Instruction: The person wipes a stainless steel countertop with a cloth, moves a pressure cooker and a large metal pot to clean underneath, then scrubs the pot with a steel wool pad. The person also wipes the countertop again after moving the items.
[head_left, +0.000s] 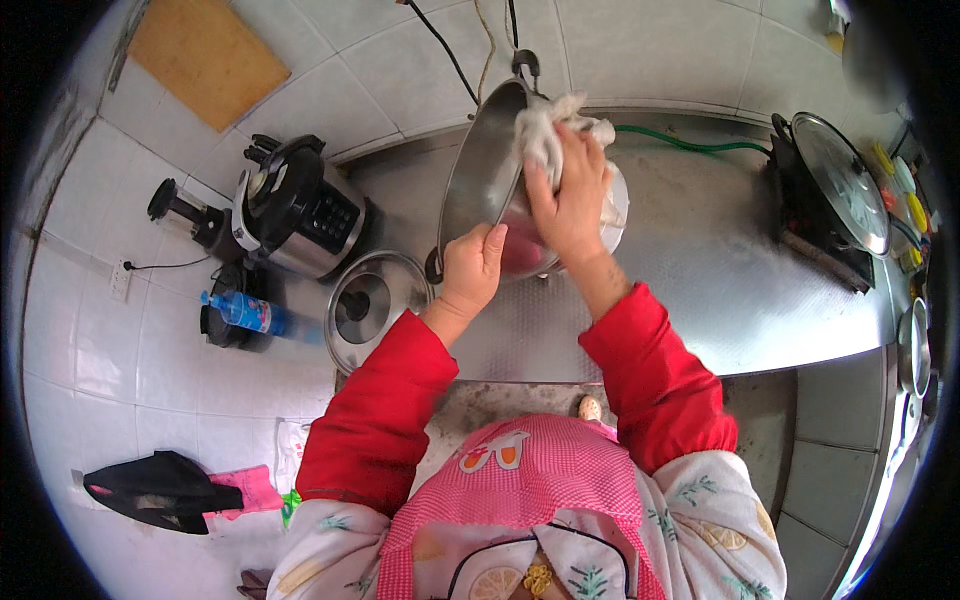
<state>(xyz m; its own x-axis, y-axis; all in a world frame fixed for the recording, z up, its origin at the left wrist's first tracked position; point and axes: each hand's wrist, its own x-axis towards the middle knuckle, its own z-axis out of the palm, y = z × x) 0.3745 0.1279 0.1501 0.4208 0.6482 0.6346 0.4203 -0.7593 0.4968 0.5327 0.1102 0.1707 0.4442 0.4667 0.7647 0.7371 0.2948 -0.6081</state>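
Note:
A metal pot (480, 161) with two dark loop handles is tipped on its side above the steel counter, its opening facing left. My left hand (471, 271) grips its rim near the lower handle, thumb on the outside. A crumpled white cloth (541, 135) is held in my right hand (574, 199) and pressed against the pot's upper rim and outer wall. Partly hidden behind my right hand is a round white thing (619, 206); I cannot tell what it is. Close to my left forearm lies a glass lid (397, 281) with a steel rim and black knob.
An electric pressure cooker (300, 210) stands at the left on the steel counter (690, 247). Beside it are a small blender-like appliance (195, 217) and a blue bottle (251, 311). On the right, a lidded wok (840, 180) sits on a gas stove (817, 240) fed by a green hose (690, 142).

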